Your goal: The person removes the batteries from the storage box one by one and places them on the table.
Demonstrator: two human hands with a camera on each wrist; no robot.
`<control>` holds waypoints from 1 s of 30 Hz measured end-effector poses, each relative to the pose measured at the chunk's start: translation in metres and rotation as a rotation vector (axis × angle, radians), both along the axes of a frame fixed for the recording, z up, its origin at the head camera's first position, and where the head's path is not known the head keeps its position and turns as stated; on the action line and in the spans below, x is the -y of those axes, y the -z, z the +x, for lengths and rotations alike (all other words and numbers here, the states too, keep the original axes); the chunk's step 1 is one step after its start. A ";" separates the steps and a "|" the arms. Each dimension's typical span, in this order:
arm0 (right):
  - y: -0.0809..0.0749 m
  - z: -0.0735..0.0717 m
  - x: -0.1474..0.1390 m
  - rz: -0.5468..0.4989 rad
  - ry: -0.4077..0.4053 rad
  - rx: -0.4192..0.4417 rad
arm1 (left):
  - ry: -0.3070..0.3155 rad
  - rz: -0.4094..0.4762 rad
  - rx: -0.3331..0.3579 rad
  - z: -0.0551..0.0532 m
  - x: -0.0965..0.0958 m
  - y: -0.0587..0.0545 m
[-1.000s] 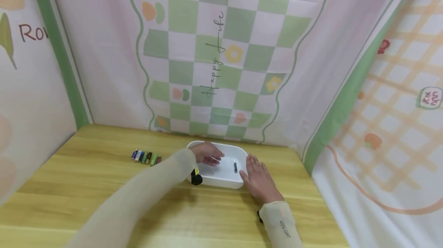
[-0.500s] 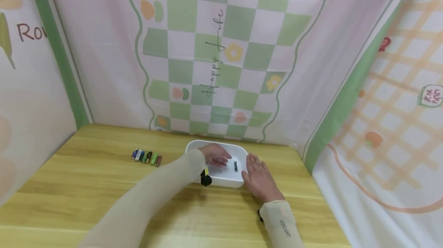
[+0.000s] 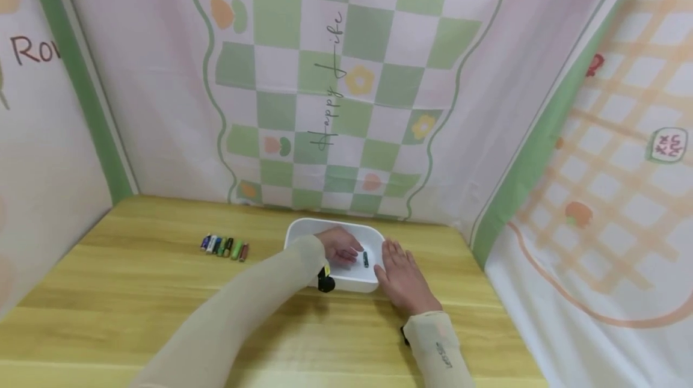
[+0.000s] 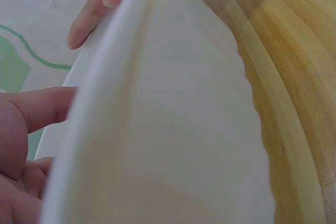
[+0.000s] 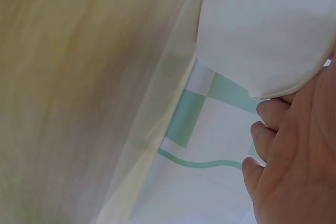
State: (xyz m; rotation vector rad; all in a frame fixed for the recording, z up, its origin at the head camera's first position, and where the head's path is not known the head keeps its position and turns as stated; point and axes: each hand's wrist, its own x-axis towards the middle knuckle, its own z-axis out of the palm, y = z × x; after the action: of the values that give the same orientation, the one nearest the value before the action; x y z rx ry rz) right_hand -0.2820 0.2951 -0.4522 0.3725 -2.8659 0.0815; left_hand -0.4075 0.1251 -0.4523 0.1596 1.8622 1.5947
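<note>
A white rectangular basin (image 3: 346, 284) with rounded corners stands on the wooden table. Inside it my left hand (image 3: 341, 245) reaches over the near side, index finger stretched toward a small dark green battery (image 3: 365, 259) at the basin's right end. In the left wrist view, the basin's side wall (image 4: 184, 108) partly hides the left hand (image 4: 18, 145), whose visible fingers are loosely bent. My right hand (image 3: 403, 280) lies along the right rim with fingers fairly straight. The right wrist view shows the right hand (image 5: 299, 156) against the basin's end (image 5: 262, 30).
Several batteries (image 3: 223, 247) of mixed colours lie in a row on the table (image 3: 135, 280), left of the basin. Behind the table hangs a green-and-white checked cloth (image 3: 335, 105). A plaid-patterned cloth (image 3: 606, 195) stands on the right side.
My left hand has moved right inside the basin, closer to the green battery. The right hand stays at the rim. The head view has shifted slightly.
</note>
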 end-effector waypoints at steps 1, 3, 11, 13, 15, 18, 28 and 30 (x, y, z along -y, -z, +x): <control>0.000 0.000 0.000 0.002 0.000 -0.001 | -0.001 0.004 0.003 0.000 0.000 0.001; 0.000 -0.001 -0.001 0.006 0.004 0.000 | -0.005 0.008 0.003 0.000 -0.002 0.003; 0.000 0.001 0.000 -0.011 -0.001 0.013 | -0.023 -0.049 0.033 0.004 -0.012 0.003; 0.001 0.001 0.000 -0.011 -0.003 0.006 | -0.026 -0.043 0.035 0.005 -0.014 0.003; 0.002 0.000 0.000 -0.004 -0.004 -0.001 | -0.029 -0.028 0.042 0.006 -0.016 0.002; 0.002 -0.001 -0.001 -0.008 -0.005 0.000 | -0.033 -0.009 0.051 0.006 -0.021 0.002; 0.003 -0.004 -0.001 -0.031 -0.009 0.001 | -0.015 0.058 0.078 0.007 -0.041 0.006; 0.002 -0.004 0.000 -0.035 -0.011 0.001 | -0.013 0.062 0.085 0.008 -0.044 0.006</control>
State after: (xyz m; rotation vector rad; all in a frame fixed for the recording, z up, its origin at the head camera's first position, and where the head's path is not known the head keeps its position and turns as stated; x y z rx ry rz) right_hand -0.2856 0.2955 -0.4547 0.3821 -2.8596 0.1337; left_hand -0.3994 0.1690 -0.4578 0.1056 1.7536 1.6428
